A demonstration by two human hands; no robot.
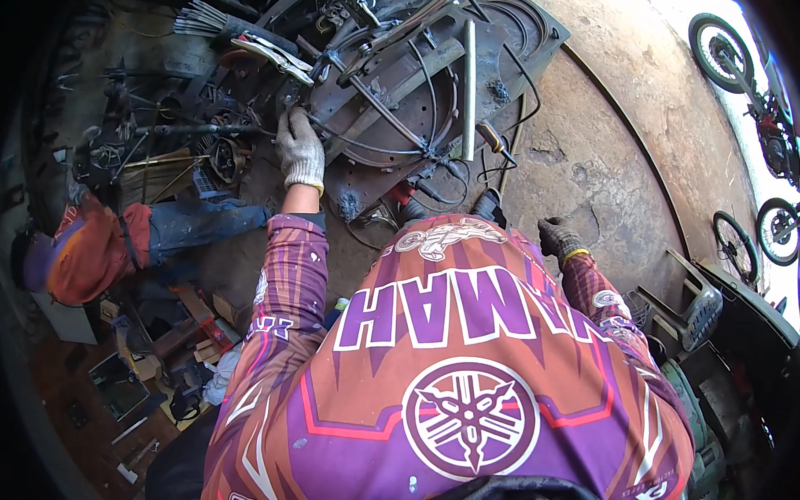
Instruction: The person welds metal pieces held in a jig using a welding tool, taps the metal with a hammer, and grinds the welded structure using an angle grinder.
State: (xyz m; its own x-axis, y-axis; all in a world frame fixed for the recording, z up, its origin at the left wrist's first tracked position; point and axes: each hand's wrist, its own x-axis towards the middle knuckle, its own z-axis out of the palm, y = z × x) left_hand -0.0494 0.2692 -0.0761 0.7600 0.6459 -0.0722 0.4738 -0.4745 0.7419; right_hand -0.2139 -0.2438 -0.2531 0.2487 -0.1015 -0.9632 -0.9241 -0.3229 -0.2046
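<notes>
My left hand [300, 151], in a pale knitted glove, reaches forward to the near-left edge of a dark steel worktable [354, 182]. Its fingers are bent together at that edge, and what lies under them is hidden. Beside it, bent metal rods [395, 126] form a curved frame on the tabletop. Locking pliers [274, 59] lie just beyond this hand. A straight pale metal bar [469, 89] rests across the right part of the table. My right hand [563, 238], in a dark glove, hangs low at my right side with its fingers curled, and nothing shows in it.
A bundle of thin rods [210, 19] lies at the far left of the table. A yellow-handled tool [492, 137] and cables hang at its right edge. Another person [109, 249] bends down at the left. Motorcycles [765, 130] stand at the far right. A chair [697, 309] is behind my right arm.
</notes>
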